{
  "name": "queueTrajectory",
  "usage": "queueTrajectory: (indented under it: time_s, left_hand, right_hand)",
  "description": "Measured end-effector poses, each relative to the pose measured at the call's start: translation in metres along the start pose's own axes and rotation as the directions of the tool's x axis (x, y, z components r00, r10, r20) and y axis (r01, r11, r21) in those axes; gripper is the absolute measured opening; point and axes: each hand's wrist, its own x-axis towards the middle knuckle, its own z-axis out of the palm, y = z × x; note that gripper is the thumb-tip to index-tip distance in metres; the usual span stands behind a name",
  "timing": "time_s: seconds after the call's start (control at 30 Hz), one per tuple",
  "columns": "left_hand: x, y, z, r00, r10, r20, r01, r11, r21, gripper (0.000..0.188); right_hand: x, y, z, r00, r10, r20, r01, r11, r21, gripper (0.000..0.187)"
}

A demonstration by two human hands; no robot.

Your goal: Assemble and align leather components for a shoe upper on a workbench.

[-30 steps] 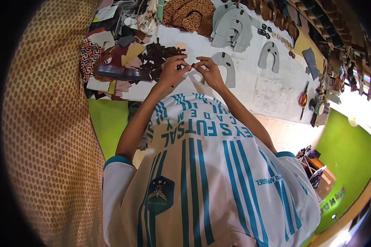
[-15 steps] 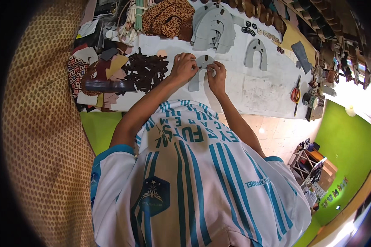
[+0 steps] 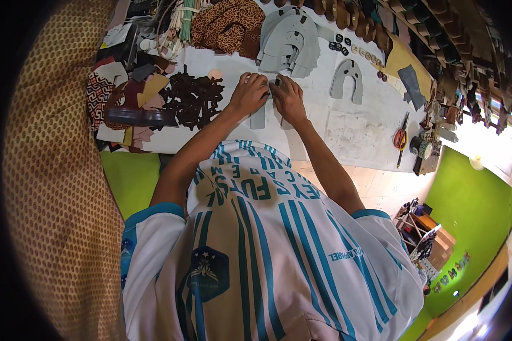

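Note:
A grey U-shaped piece lies flat on the white work table, its curved end toward the far side. My left hand is closed over its left part, fingers curled and tips against the grey material. My right hand is closed at the right part, thumb and fingertips pinching near a small dark strip at the top of the curve. Both hands cover most of the piece, so what the fingertips grip there is partly hidden. A left leg of the piece shows below my left hand.
Stacked grey U-shaped pieces stand beyond my hands; a single one lies to the right. Dark brown strips are heaped at left beside scraps. Scissors rest near the right edge, beside a tape roll. Leopard-print material sits behind.
My right hand has moved up and inward over the curve, closer to my left hand, covering more of the grey piece. The whole view has shifted slightly.

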Motion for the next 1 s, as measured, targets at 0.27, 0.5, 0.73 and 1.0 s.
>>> queueTrajectory:
  time_s: [0.27,0.5,0.73,1.0]
  left_hand:
    - [0.007,0.006,-0.003,0.998,0.021,0.056,-0.024,0.998,0.057,0.019]
    - [0.011,0.008,0.001,0.999,0.026,0.04,-0.03,0.992,0.122,0.019]
    - [0.009,0.001,0.007,0.993,0.114,0.015,-0.115,0.98,0.163,0.018]
    - [0.008,0.004,-0.001,0.999,0.043,0.026,-0.045,0.994,0.099,0.012]
  right_hand:
    - [-0.006,0.014,0.007,0.998,-0.009,0.068,0.014,0.997,-0.079,0.048]
    - [-0.011,0.013,0.009,0.997,0.002,0.08,0.009,0.991,-0.137,0.05]
    - [-0.013,0.013,0.014,0.998,0.034,0.061,-0.027,0.993,-0.118,0.05]
    - [-0.014,0.013,0.018,0.998,0.048,0.049,-0.043,0.993,-0.113,0.05]
